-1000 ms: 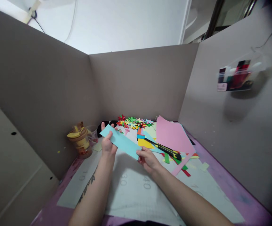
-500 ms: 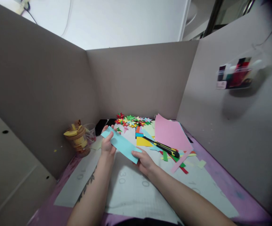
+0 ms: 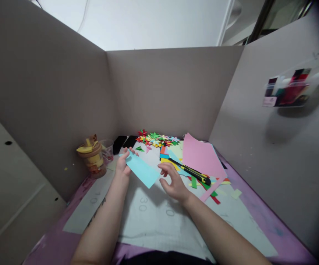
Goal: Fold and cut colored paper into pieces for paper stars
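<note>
The bare left hand [image 3: 124,165] is raised ahead of its wrist, palm turned up and inward, its thumb bent across in a pinch against the fingers, which curl up behind. Its bare forearm [image 3: 104,217], marked with a dark leafy tattoo along the outer side, slants up from below. Level with it and apart, the bare right hand [image 3: 173,181] is open, thumb and curled fingers parted and pointing toward the left one. Behind it, the plain bare right forearm [image 3: 220,228] runs diagonally down and outward.

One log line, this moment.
left hand: holds blue paper | right hand: open, beside it | things: cutter, pink sheet at right | rest: paper stars at back
</note>
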{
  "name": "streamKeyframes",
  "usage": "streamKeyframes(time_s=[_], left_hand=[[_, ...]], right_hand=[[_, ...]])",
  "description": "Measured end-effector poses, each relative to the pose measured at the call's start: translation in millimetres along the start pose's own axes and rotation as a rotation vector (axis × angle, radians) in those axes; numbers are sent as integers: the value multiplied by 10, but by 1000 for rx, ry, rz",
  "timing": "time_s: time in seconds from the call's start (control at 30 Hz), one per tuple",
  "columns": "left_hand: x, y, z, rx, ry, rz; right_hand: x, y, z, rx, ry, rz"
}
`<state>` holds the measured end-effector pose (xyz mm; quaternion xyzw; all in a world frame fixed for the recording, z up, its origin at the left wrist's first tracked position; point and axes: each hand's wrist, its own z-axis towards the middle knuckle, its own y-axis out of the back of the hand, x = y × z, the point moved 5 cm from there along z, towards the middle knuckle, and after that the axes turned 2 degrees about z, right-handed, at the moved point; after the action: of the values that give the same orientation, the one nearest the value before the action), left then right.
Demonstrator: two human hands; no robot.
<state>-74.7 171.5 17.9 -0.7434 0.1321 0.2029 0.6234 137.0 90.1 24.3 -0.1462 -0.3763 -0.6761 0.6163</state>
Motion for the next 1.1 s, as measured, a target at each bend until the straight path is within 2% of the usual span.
streamKeyframes(time_s=[0.1, 0.2, 0.3, 0.43, 0.63, 0.8, 0.97, 1.1], left_hand=[[-51, 18, 4, -28, -134, 22], [-135, 8, -33, -44, -327, 105], [-124, -85, -118, 23, -453, 254], [7, -242, -255, 164, -493, 379], [78, -289, -331, 200, -451, 362], [130, -278, -319, 261, -324, 318], [393, -193, -284, 266, -79, 365], [598, -90, -256, 169, 25, 377]], right_hand=[[102, -82, -59, 70, 90, -163], [63, -173, -73, 59, 28, -360], [-23, -284, -59, 86, -63, -478], [-87, -389, -51, 132, -134, -479], [-78, -420, -50, 126, -150, -418], [-118, -416, -28, 108, -163, -339], [-186, -393, 0, 53, -199, -285], [-192, -385, 5, 31, -216, -273]])
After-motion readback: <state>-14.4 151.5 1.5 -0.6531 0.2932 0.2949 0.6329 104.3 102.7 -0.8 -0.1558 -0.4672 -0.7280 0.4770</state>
